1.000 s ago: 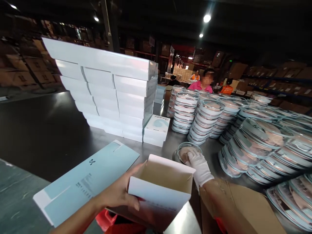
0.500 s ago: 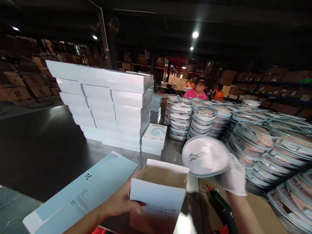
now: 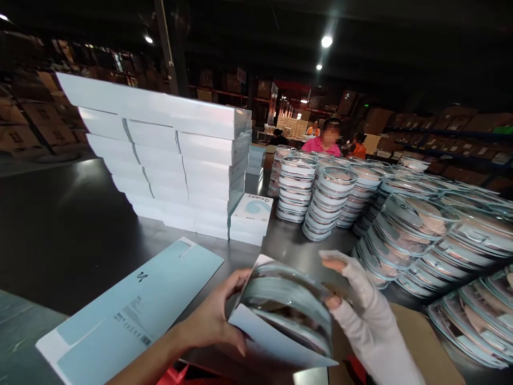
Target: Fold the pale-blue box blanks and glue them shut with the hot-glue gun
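While the bare left hand (image 3: 214,321) grips the open white cardboard box (image 3: 276,342) above the dark worktop (image 3: 72,224), the gloved right hand (image 3: 363,307) presses the round clear plastic case (image 3: 286,305) at its mouth, fingers spread.

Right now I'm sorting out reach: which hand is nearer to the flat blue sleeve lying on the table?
Left. The left hand, gripping the open box, sits just right of the flat blue sleeve. The gloved right hand is farther right, beyond the box.
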Demonstrator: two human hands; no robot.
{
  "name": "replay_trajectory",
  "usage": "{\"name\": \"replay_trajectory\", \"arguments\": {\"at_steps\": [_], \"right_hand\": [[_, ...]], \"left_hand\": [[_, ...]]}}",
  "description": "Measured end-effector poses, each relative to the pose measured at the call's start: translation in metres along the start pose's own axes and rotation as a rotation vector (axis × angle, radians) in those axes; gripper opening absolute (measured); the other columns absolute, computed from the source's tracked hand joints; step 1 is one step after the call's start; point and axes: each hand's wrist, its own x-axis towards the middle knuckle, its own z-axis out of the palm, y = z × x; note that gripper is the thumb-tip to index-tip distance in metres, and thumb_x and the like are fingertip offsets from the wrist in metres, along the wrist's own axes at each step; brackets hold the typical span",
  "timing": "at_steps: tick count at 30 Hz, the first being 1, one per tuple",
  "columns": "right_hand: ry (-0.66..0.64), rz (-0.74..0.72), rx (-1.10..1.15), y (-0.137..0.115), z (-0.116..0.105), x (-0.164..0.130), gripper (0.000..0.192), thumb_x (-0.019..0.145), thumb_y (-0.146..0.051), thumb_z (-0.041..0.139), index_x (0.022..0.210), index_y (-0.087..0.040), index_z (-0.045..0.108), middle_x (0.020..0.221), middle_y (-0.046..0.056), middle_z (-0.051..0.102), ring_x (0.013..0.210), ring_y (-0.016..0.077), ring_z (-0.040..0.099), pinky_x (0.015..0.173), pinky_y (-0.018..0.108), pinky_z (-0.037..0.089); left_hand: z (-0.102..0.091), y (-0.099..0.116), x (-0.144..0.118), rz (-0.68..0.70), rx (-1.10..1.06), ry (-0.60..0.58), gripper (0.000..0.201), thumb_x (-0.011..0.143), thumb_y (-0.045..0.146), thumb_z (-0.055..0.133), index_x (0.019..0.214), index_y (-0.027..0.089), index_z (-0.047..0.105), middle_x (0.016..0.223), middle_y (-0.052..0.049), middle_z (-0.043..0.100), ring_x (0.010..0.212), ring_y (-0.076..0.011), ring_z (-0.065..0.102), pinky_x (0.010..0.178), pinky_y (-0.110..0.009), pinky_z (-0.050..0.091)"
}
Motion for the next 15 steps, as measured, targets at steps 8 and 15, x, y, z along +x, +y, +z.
{"name": "replay_trajectory", "arguments": {"at_steps": [8,15], "right_hand": [[-0.045,0.166,0.13,0.063,0.05,-0.103,0.063,0.093,-0.071,0.046,0.144,-0.035,0.05,0.156,0.009,0.05,0.144,0.0372,0.047,0.107,0.055,0.051],[0.101,0.295,0.012,0.031,0.112,-0.105,0.055,0.1,-0.054,0.046,0.146,-0.025,0.048,0.144,0.015,0.061,0.131,0.0349,0.06,0.103,0.047,0.055]], "left_hand": [[-0.003,-0.047,-0.035,0.215,0.065,0.321,0.09,0.058,0.071,0.087,0.134,0.036,0.054,0.154,-0.011,0.043,0.144,-0.0482,0.039,0.116,-0.06,0.036],[0.02,-0.032,-0.047,0.156,0.112,0.363,0.053,0.098,0.067,0.041,0.132,0.028,0.055,0.164,-0.011,0.032,0.149,-0.0397,0.032,0.12,-0.053,0.03]]}}
